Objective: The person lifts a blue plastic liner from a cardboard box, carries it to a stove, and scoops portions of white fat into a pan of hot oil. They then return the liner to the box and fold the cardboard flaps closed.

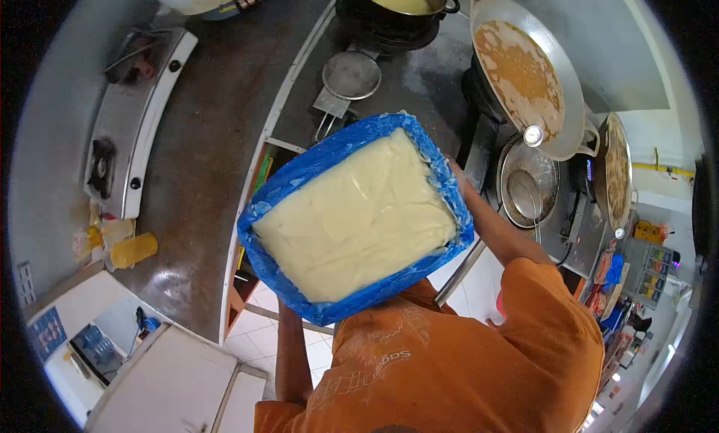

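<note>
A rectangular block of pale cream, smooth dough-like or fatty stuff (359, 216) fills a container lined with blue plastic (292, 171), held in front of the orange shirt. Smears of the pale stuff cling to the liner's rim. At the container's right side, my right hand (455, 175) grips its edge, with most of the fingers hidden behind it. My left forearm reaches up to the container's lower left side, where the left hand is hidden beneath it.
A wide pan of brown, foamy liquid (520, 77) stands at upper right, above metal strainers (528, 186). A black pot (401, 2) and a round mesh strainer (351, 75) are at the top. Left lie a two-burner stove (138, 126) and a yellow bottle (134, 250).
</note>
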Action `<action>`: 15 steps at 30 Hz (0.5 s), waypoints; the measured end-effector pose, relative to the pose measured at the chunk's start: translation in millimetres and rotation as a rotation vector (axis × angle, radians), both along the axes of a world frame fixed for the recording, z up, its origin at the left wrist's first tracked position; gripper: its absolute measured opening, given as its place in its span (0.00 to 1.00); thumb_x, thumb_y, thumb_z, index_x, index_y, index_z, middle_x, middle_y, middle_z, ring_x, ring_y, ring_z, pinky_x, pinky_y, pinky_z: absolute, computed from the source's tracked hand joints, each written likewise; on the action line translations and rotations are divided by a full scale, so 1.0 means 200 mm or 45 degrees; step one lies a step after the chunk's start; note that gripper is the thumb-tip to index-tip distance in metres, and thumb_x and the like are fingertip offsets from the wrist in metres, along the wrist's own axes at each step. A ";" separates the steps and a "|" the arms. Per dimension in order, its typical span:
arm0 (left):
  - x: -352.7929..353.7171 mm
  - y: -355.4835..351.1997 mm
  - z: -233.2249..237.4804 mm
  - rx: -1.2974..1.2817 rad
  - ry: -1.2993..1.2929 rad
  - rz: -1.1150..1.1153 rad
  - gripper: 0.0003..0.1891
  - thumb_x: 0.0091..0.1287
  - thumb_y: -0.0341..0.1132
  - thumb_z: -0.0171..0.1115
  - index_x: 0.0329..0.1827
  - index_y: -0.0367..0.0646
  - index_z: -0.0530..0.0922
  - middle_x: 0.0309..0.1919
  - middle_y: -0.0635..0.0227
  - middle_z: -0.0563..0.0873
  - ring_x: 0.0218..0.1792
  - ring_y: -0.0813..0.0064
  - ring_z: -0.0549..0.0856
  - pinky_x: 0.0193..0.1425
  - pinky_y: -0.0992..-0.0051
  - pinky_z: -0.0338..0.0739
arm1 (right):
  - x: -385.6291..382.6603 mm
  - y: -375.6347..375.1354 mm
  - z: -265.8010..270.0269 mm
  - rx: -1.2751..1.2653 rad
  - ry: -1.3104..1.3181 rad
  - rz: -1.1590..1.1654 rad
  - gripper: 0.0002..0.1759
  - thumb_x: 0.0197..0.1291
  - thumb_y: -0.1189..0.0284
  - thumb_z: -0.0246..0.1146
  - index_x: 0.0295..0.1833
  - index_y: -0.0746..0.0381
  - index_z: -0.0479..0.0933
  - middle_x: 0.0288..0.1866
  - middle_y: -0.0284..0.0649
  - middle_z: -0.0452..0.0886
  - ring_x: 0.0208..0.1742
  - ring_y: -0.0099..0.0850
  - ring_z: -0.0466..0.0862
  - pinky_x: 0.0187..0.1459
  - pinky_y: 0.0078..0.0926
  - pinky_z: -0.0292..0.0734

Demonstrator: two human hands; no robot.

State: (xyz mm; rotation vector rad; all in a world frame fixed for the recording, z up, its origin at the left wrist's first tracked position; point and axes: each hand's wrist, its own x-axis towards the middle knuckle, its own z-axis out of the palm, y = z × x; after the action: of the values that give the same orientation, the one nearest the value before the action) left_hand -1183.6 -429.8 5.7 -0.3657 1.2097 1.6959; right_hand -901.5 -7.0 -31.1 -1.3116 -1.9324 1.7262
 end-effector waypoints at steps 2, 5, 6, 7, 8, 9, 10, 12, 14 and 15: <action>0.07 0.09 -0.04 -0.006 -0.056 -0.036 0.32 0.79 0.56 0.46 0.76 0.43 0.66 0.70 0.55 0.75 0.68 0.55 0.76 0.73 0.53 0.70 | 0.09 0.09 -0.12 -0.298 -0.081 -0.135 0.24 0.74 0.54 0.55 0.61 0.61 0.80 0.53 0.38 0.84 0.52 0.30 0.81 0.59 0.32 0.77; 0.14 0.17 -0.08 -0.023 -0.109 -0.046 0.32 0.79 0.56 0.46 0.77 0.43 0.65 0.70 0.55 0.74 0.68 0.55 0.75 0.74 0.53 0.69 | 0.01 0.12 0.05 -0.581 -0.123 -0.315 0.24 0.73 0.54 0.56 0.61 0.61 0.81 0.53 0.38 0.85 0.51 0.31 0.82 0.58 0.33 0.78; 0.17 0.20 -0.08 -0.029 -0.118 -0.049 0.32 0.79 0.57 0.46 0.77 0.43 0.65 0.70 0.55 0.74 0.68 0.54 0.75 0.74 0.53 0.69 | -0.03 0.13 0.12 -0.614 -0.124 -0.301 0.24 0.73 0.53 0.56 0.61 0.60 0.81 0.52 0.39 0.85 0.50 0.33 0.82 0.58 0.34 0.79; 0.19 0.22 -0.09 -0.030 -0.124 -0.053 0.33 0.79 0.57 0.46 0.77 0.43 0.65 0.71 0.56 0.74 0.68 0.54 0.75 0.74 0.52 0.69 | -0.06 0.14 0.19 -0.646 -0.125 -0.286 0.25 0.73 0.52 0.56 0.60 0.60 0.82 0.52 0.40 0.85 0.49 0.34 0.83 0.57 0.35 0.79; 0.22 0.24 -0.09 -0.035 -0.136 -0.052 0.33 0.79 0.57 0.45 0.77 0.43 0.65 0.71 0.56 0.74 0.69 0.54 0.75 0.74 0.52 0.68 | -0.02 0.21 0.08 -0.650 -0.135 -0.184 0.25 0.74 0.51 0.56 0.61 0.60 0.82 0.53 0.41 0.85 0.50 0.35 0.83 0.58 0.36 0.79; 0.23 0.25 -0.09 -0.037 -0.143 -0.056 0.33 0.79 0.57 0.45 0.77 0.43 0.65 0.71 0.56 0.74 0.69 0.54 0.75 0.75 0.52 0.68 | -0.06 0.22 0.13 -0.613 -0.202 -0.142 0.26 0.73 0.51 0.56 0.61 0.60 0.82 0.54 0.42 0.85 0.50 0.35 0.83 0.58 0.36 0.79; 0.26 0.26 -0.10 -0.044 -0.148 -0.053 0.33 0.79 0.57 0.45 0.77 0.43 0.65 0.71 0.56 0.74 0.69 0.54 0.74 0.75 0.52 0.68 | -0.10 0.23 0.17 -0.576 -0.268 -0.098 0.27 0.73 0.50 0.55 0.62 0.60 0.81 0.56 0.43 0.85 0.51 0.35 0.83 0.59 0.37 0.78; 0.31 0.27 -0.10 -0.061 -0.155 -0.049 0.33 0.79 0.57 0.45 0.77 0.43 0.65 0.71 0.56 0.73 0.69 0.54 0.74 0.75 0.52 0.68 | -0.19 0.26 0.23 -0.514 -0.348 -0.054 0.28 0.73 0.49 0.55 0.62 0.61 0.81 0.57 0.44 0.85 0.52 0.35 0.83 0.60 0.37 0.78; 0.34 0.28 -0.11 -0.064 -0.156 -0.048 0.33 0.79 0.58 0.45 0.77 0.44 0.64 0.72 0.56 0.73 0.70 0.53 0.74 0.75 0.51 0.67 | -0.21 0.33 0.20 -0.463 -0.384 -0.056 0.29 0.73 0.49 0.55 0.63 0.61 0.81 0.58 0.44 0.85 0.53 0.34 0.83 0.61 0.37 0.78; 0.36 0.29 -0.11 -0.058 -0.151 -0.042 0.33 0.79 0.58 0.44 0.77 0.44 0.64 0.72 0.56 0.73 0.70 0.53 0.74 0.76 0.51 0.67 | -0.20 0.39 0.17 -0.427 -0.401 -0.058 0.29 0.72 0.49 0.56 0.63 0.61 0.81 0.58 0.45 0.85 0.53 0.34 0.84 0.61 0.37 0.78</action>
State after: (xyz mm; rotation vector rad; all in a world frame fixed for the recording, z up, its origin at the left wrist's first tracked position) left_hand -1112.2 -371.4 -16.4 -0.4652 1.1629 1.5979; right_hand -942.4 71.3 2.7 -1.8271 -1.7952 1.9840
